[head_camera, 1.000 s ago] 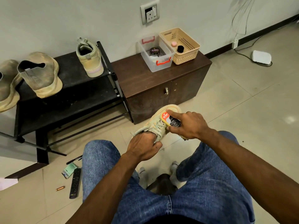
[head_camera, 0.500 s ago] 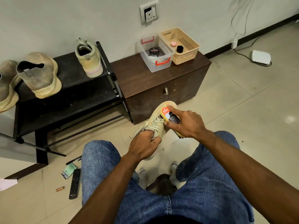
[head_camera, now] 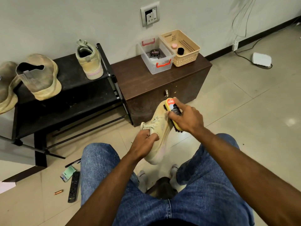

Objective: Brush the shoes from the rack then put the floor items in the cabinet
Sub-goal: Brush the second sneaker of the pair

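My left hand grips a beige laced sneaker at its tongue, holding it up above my knees with the toe pointing away. A yellow shoe brush with black bristles lies against the sneaker's right side, gripped by my right hand. On the black shoe rack stand the matching sneaker and two dusty slip-on shoes. On the floor at the left lie a black remote, a green packet, a pen and a small copper-coloured item. The brown cabinet has its doors closed.
On the cabinet top sit a clear box holding a polish tin and a beige basket with small items. A white device with a cable lies on the tiles at far right. My jeans-clad legs fill the foreground.
The sneaker has been lifted and tilted so its toe points further up. The brush has slid along the shoe's right side towards the toe.
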